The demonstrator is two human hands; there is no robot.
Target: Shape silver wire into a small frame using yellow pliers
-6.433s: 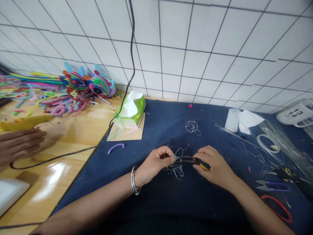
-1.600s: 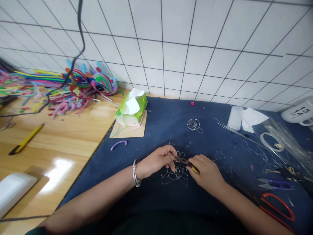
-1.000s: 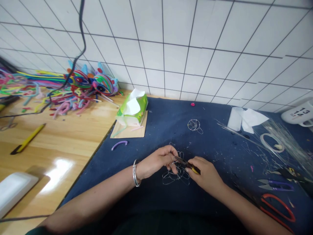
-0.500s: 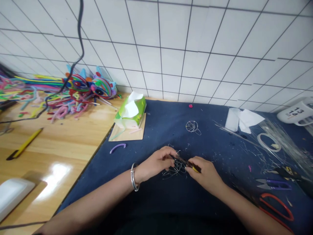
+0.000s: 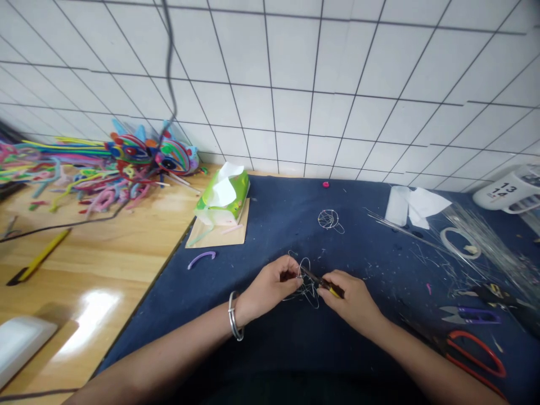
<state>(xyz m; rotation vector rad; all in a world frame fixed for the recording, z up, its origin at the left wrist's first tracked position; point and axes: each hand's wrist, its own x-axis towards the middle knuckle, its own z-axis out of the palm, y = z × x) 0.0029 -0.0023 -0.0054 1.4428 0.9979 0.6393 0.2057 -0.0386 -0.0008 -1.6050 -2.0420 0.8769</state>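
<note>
A: Position of the wire form [image 5: 310,291]?
B: Low over the dark blue cloth [image 5: 270,233], between the two hands, a loop standing up from it. Whether its underside touches the cloth: cannot tell.
A: Hand states?
B: Left hand [image 5: 272,286] pinches the form's near-left edge between thumb and fingers. Right hand [image 5: 350,295] is wrapped around the handles of the pliers [image 5: 332,288], their nose at the wire beside the left fingertips. Whether the tips bite: cannot tell.
A: Expected handling?
B: Judged very light, thin and springy; likelier to bend than snap. Smooth metal, so it may pivot in a loose pinch. Cut ends could prick.
A: Best hold?
B: Probably where strands meet, close to the plier nose. The outer loops look easily crushed. The round wire piece [image 5: 328,219] lies apart, beyond the hands.
</note>
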